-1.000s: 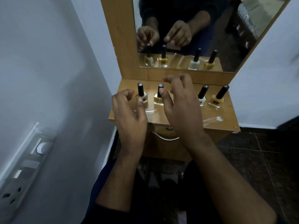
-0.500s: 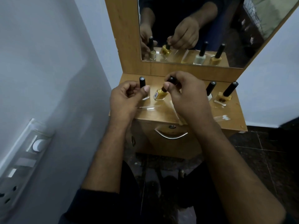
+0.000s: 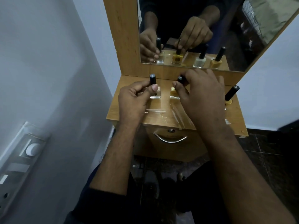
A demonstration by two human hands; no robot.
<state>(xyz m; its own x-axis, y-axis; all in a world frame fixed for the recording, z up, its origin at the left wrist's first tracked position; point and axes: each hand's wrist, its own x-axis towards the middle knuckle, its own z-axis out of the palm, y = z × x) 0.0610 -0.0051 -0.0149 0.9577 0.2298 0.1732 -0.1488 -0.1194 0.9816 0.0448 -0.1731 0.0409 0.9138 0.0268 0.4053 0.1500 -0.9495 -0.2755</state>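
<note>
Yellow square bottle (image 3: pixel 174 93) stands upright, black-capped, beside clear bottle (image 3: pixel 156 94).

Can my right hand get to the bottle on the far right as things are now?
Probably yes, once it lets go. The right hand grips the cap of the yellow bottle; the far-right bottle stands just beside it, cap uncovered. The mirror shows a pale bottle between them.

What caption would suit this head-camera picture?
Left hand pinches the clear polish bottle, right hand grips the cap of the yellow bottle, on a wooden dresser.
</note>
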